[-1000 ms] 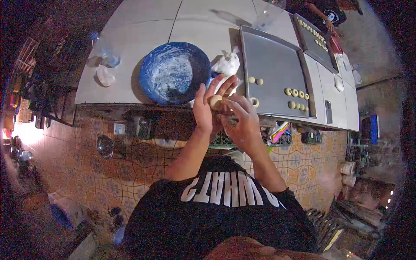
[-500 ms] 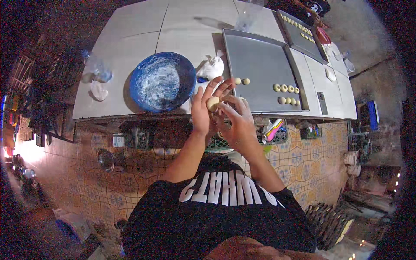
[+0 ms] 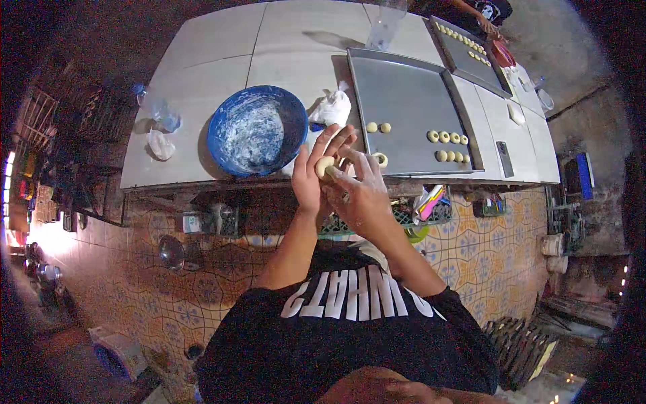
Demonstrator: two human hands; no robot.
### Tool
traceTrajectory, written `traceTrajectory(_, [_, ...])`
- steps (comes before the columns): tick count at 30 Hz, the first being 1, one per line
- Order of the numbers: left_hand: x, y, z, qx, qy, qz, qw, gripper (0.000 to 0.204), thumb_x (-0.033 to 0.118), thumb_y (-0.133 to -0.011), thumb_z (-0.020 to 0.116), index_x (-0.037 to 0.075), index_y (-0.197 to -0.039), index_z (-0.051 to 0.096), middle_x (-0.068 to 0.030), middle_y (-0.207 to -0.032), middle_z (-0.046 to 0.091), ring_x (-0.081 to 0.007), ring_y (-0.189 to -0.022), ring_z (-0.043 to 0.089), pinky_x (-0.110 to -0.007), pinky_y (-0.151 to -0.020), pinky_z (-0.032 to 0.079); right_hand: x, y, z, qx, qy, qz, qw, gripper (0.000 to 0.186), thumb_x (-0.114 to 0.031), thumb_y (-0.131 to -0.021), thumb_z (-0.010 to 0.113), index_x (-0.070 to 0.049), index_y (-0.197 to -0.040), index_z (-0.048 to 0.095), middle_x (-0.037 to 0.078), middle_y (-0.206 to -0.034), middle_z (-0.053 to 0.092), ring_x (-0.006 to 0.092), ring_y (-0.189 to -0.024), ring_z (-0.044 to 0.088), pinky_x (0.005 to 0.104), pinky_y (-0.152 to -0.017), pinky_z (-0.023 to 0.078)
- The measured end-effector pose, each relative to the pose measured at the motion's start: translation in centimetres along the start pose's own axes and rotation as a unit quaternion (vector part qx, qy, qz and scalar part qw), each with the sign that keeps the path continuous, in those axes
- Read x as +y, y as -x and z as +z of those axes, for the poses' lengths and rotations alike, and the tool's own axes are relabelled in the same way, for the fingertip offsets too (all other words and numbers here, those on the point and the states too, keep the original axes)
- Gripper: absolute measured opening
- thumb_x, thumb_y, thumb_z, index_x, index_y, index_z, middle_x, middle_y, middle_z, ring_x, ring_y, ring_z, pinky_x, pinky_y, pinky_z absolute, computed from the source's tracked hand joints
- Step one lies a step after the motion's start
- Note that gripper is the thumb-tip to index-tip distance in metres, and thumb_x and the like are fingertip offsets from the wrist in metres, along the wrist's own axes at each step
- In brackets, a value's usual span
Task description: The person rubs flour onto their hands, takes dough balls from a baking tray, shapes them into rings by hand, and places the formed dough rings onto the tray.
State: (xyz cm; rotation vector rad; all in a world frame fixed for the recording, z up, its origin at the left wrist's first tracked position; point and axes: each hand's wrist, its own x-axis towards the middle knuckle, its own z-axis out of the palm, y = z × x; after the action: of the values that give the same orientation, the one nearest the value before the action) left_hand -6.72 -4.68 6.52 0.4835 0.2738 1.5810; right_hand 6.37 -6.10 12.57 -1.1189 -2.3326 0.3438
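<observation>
A small pale dough ball (image 3: 324, 167) rests against the palm side of my left hand (image 3: 310, 180), whose fingers stretch up behind it. My right hand (image 3: 363, 194), dusted with flour, curls over the ball and presses a fingertip into it. Just beyond the right knuckles, a dough piece with a hollow (image 3: 380, 160) sits near the front edge of a grey metal tray (image 3: 404, 87). Two dough balls (image 3: 378, 127) lie farther back on the tray's left side. Several hollowed dough pieces (image 3: 449, 137) stand in two short rows at its right.
Left of my hands is a blue basin (image 3: 222, 145) coated with flour, beside a white plastic bag (image 3: 334, 108). A second tray (image 3: 464, 57) with dough pieces lies at the far right, near another person's hand (image 3: 493, 31). A phone (image 3: 503, 159) rests near the table's right end.
The dough ball has shifted slightly left and down with my hands. My right fingers have curled in closer over it, and a hollow now shows in it.
</observation>
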Motion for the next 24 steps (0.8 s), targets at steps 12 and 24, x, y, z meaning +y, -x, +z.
traceTrajectory(12, [-0.1,0.3,-1.0,-0.052,-0.051,0.033,0.997,0.084,0.064,-0.106,0.028,0.01,-0.17,0.021,-0.0123,-0.178,0.017,-0.0348,-0.161,0.022,-0.049,-0.125,0.027,-0.5,-0.5,0.6,0.007,0.033,-0.006,0.999,0.032,-0.022,-0.085,0.08,-0.013,-0.116,0.078,0.018,-0.143,0.056,0.0427,-0.129,0.054,0.0543,-0.104,0.05])
traceTrajectory(24, [0.5,0.2,-0.9,-0.041,0.098,0.001,0.994,0.082,0.068,-0.106,0.028,0.018,-0.171,0.02,-0.0149,-0.176,0.023,-0.0327,-0.157,0.028,-0.05,-0.125,0.029,-0.2,-0.4,-1.2,-0.068,-0.016,-0.062,0.996,0.035,-0.038,-0.086,0.084,-0.013,-0.11,0.079,0.018,-0.146,0.049,0.0421,-0.13,0.048,0.053,-0.104,0.048])
